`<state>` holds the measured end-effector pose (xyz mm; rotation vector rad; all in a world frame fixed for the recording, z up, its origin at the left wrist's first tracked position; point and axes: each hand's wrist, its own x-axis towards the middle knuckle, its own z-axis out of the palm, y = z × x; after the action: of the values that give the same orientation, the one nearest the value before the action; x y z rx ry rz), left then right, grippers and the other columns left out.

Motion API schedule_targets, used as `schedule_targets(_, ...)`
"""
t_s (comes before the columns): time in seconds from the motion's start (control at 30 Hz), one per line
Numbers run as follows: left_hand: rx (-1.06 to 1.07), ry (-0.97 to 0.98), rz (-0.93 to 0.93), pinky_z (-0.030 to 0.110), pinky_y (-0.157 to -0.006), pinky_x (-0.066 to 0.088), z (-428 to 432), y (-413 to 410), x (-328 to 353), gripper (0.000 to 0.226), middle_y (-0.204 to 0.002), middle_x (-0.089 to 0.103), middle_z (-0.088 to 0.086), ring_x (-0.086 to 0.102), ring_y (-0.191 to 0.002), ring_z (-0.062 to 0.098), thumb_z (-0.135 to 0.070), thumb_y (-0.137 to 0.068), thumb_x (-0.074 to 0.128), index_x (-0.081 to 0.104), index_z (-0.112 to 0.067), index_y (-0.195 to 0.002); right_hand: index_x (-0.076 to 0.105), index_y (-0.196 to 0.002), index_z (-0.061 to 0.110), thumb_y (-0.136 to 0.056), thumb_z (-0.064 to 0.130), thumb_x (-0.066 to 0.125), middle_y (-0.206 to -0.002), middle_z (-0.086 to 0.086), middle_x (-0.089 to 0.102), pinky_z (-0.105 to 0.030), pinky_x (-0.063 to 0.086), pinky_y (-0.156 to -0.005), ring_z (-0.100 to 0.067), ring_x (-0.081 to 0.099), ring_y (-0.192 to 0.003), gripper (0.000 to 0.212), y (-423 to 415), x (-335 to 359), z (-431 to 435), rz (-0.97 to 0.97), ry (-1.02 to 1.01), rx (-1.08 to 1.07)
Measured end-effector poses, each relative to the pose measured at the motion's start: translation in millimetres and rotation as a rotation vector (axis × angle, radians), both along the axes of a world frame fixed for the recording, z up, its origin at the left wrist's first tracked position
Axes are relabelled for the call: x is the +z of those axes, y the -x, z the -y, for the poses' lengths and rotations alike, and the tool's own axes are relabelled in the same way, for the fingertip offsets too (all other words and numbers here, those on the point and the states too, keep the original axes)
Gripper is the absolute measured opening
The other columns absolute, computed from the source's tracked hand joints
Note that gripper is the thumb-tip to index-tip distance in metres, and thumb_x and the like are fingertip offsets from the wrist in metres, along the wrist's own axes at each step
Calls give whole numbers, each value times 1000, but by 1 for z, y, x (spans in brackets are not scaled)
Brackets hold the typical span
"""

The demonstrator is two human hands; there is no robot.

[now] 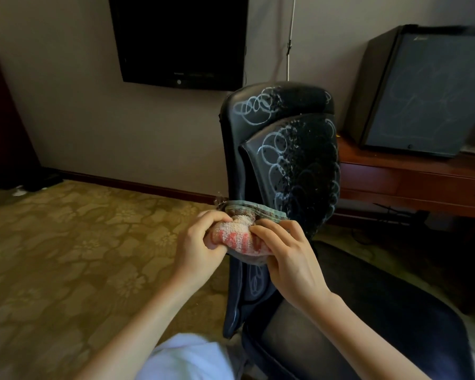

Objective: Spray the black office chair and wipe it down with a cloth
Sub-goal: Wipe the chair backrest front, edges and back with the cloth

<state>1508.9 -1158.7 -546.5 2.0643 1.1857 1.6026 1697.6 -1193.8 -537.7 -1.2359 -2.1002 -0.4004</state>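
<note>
The room had a patterned yellow-brown carpet [66, 242] spreading to the left of the hands and a plain beige wall beyond them, with a dark flat television [178, 37] mounted high above the left hand. The black office chair [285, 149] stood just behind and to the right of the hands. Its backrest rose upright, long axis vertical, the padded face turned toward the person and a little rightward. The seat [368, 325] reached out under the right forearm. The smooth, leather-like backrest carried looping white scribbles and a scatter of small specks; what the specks were could not be told. The chair's base was out of sight, and the seat was cut off at the bottom edge.

Both hands met in front of the lower backrest around a bunched cloth [239, 237], a nubbly terry towel with pink and white stripes and a greenish hem. The left hand [198, 250] curled over its left end, the right hand [291, 261] pinched its right side with bent fingers.

Farther right of the right hand stood a reddish wooden desk [412, 182] bearing a dark boxy cabinet [422, 91].
</note>
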Motion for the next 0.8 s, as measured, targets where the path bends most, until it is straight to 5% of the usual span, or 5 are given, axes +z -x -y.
schedule_targets(0.17,29,-54,-47,10,-77,48,33,0,-3,55,-107,61,-5,59,-100,6,14,-65,71,63,-22,-105,61,-123,16,-84,15,42,-128,0,60,-38,50,-88,-27,48,-106,44,-3,10,33,-4,-14,2)
schedule_targets(0.4,220,-420,-79,7,-84,45,52,11,79,39,-107,63,10,57,-100,15,15,-70,59,64,-3,-105,59,-126,8,-80,0,53,-129,-8,58,-35,42,-91,-30,48,-105,47,18,77,44,-89,-214,71)
schedule_targets(0.6,95,-256,-16,5,-71,44,47,6,72,45,-102,61,-6,57,-92,3,17,-69,62,63,-11,-104,58,-124,11,-83,13,49,-126,-3,60,-37,46,-85,-26,48,-103,42,15,71,32,-99,-133,85)
schedule_targets(0.8,-48,-85,89,28,-79,54,40,1,31,53,-103,63,-8,62,-99,12,16,-67,59,61,-23,-103,53,-130,11,-79,4,64,-131,-3,56,-34,47,-86,-26,46,-107,52,8,24,39,-40,-33,32)
